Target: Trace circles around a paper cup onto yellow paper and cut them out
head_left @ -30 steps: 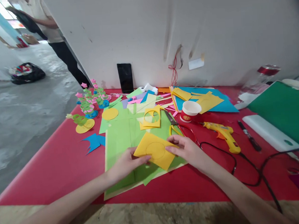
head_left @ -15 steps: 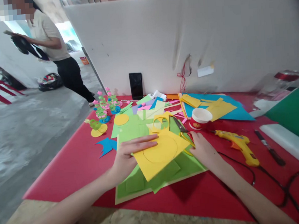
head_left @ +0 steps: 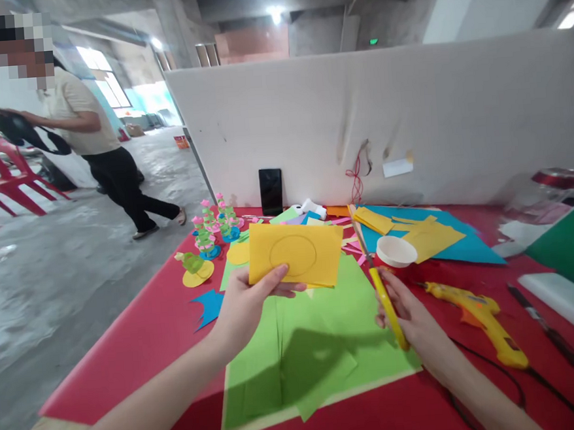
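My left hand (head_left: 253, 299) pinches a piece of yellow paper (head_left: 319, 249), thumb on its face and fingers behind. A circle is drawn in thin line on the paper, which is raised and faces me. In my right hand (head_left: 401, 299) is a pair of scissors (head_left: 389, 309) with yellow handles, blades pointing up and away, apart from the paper. Below both hands lie green paper sheets (head_left: 320, 343) with a shadow across them. A white-and-red paper cup (head_left: 396, 252) stands just beyond my right hand.
A yellow glue gun (head_left: 486, 322) and a dark-handled tool (head_left: 551, 331) lie at right, with a cable. Blue card (head_left: 466, 248) lies behind the cup. Small paper trees (head_left: 205, 237) stand at back left. A phone (head_left: 271, 191) leans on the white partition (head_left: 285, 117). A person (head_left: 99, 136) is at left.
My left hand has lifted the yellow paper off the table and tilted it upright. My right hand has picked up the scissors from beside the cup. The view has tipped upward.
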